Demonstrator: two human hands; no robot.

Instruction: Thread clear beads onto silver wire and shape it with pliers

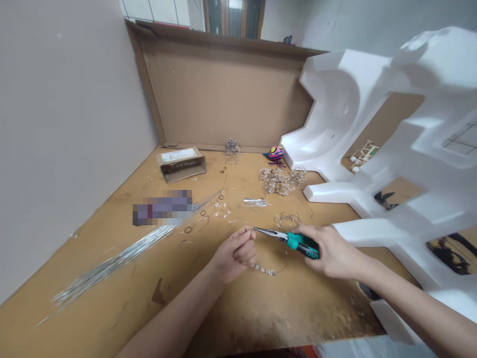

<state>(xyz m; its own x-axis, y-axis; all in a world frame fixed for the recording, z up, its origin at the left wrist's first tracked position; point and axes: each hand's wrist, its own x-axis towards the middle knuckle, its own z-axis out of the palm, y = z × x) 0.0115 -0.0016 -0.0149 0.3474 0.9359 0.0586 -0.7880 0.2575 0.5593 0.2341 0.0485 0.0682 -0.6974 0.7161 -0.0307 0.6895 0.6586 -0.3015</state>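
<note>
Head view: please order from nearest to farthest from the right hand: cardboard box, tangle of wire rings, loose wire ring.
From the right hand:
1. Loose wire ring, just ahead.
2. Tangle of wire rings, farther back.
3. Cardboard box, back left.

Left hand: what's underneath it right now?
Under the left hand, a wire strung with clear beads lies on the wooden workbench; its stretch beneath the palm is hidden.

The left hand's curled fingers (244, 243) hide whatever they pinch, the tips of the needle-nose pliers (266, 232) are too fine to read, a pixelated patch (162, 207) masks something at the left of the bench (238, 318), and white foam moulding (372, 124) runs off the right edge
</note>
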